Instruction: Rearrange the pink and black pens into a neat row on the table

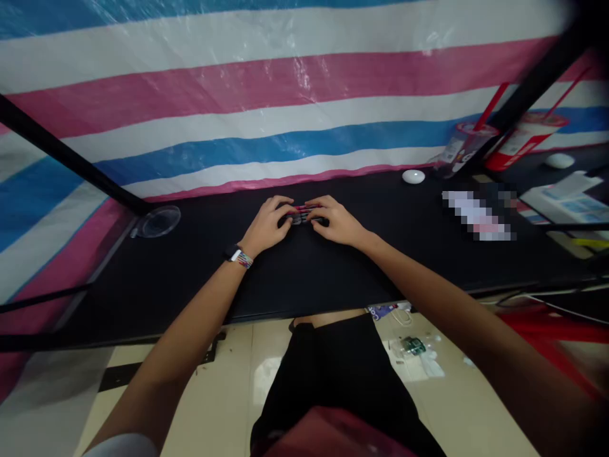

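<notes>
**Both hands on a small dark object, mid-table**

Where the striped sheet (295, 82) hangs as a backdrop in pink, white and blue bands, a black table (190, 273) runs along its foot. Left hand (269, 223) and right hand (335, 222) meet at the table's middle, fingers curled around a small dark object with pink edging (303, 216), pinched between them and resting on or just above the surface; cannot tell which. Two red cups (523, 139) with straws stand at far right near the sheet. Clear lid (159, 222) lies at far left. White round puck (413, 176) sits right of the hands. Watch with a coloured band (238, 256) on left wrist.
</notes>
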A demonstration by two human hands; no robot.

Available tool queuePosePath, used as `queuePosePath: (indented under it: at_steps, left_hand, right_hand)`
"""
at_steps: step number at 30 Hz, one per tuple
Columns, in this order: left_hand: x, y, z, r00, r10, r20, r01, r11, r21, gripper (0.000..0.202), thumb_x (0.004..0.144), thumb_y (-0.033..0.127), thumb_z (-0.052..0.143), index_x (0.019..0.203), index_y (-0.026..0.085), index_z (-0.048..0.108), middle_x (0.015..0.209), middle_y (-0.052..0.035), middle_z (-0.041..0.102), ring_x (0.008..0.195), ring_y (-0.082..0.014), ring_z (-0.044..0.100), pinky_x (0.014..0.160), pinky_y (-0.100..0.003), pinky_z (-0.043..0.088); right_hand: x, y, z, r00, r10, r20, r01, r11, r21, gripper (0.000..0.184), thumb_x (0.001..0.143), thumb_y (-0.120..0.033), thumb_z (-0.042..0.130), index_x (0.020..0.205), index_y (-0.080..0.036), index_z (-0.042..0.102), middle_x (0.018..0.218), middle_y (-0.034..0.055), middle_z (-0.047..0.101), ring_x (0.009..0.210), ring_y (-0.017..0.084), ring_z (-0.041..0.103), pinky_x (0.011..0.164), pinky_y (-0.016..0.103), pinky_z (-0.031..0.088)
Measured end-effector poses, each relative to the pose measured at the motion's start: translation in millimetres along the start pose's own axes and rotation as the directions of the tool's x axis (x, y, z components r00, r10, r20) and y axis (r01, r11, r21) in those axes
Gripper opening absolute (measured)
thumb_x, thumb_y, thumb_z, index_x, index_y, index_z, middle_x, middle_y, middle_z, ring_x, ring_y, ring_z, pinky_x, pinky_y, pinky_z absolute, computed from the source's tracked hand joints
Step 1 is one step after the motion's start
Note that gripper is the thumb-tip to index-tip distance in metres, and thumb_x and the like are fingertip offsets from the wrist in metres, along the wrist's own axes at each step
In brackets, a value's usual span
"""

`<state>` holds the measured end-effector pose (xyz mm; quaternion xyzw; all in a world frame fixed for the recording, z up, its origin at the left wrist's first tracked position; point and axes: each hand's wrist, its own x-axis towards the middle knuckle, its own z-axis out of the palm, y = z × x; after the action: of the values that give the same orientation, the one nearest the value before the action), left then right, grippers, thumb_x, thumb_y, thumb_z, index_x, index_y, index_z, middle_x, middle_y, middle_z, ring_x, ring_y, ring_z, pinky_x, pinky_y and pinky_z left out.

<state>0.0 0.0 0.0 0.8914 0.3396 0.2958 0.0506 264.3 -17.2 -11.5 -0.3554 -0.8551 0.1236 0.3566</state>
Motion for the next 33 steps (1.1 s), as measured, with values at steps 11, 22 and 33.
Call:
queuePosePath:
  at_steps: [11,22,33]
  left_hand:
    - [1.3,6.7,-2.0,0.999,0.009,0.035,-0.009,1.000,-0.004,0.024,0.101,0.019,0.062,0.122,0.024,0.073,0.141,-0.0129,0.066,0.135,-0.0326,0.062,0.118,-0.059,0.051]
    - [2.1,12.9,-4.2,1.000,0.017,-0.011,-0.016,1.000,0.018,0.026,0.104,0.048,0.070,0.117,0.027,0.077,0.123,-0.0072,0.078,0.123,-0.0307,0.067,0.115,-0.057,0.045]
    - [4.4,13.1,-5.1,0.981,-0.094,-0.169,0.098,0.995,0.015,0.021,0.110,0.039,0.061,0.111,0.025,0.077,0.109,-0.0059,0.082,0.104,-0.0282,0.071,0.101,-0.050,0.050]
  right_hand:
    - [1.3,2.0,2.0,0.998,-0.050,0.041,0.051,0.998,-0.027,0.024,0.090,-0.021,0.074,0.112,-0.023,0.083,0.145,0.0142,0.071,0.142,0.036,0.057,0.122,0.061,0.044]
    - [3.7,-4.1,-3.3,0.998,-0.025,-0.052,0.026,0.999,0.027,0.016,0.092,-0.019,0.067,0.102,-0.025,0.079,0.126,0.0085,0.079,0.133,0.032,0.062,0.118,0.053,0.048]
    - [8.7,-5.5,-12.9,0.923,0.359,-0.137,-0.283,0.877,0.388,0.018,0.097,-0.039,0.068,0.101,-0.025,0.079,0.100,0.0053,0.081,0.092,0.026,0.074,0.093,0.044,0.060]
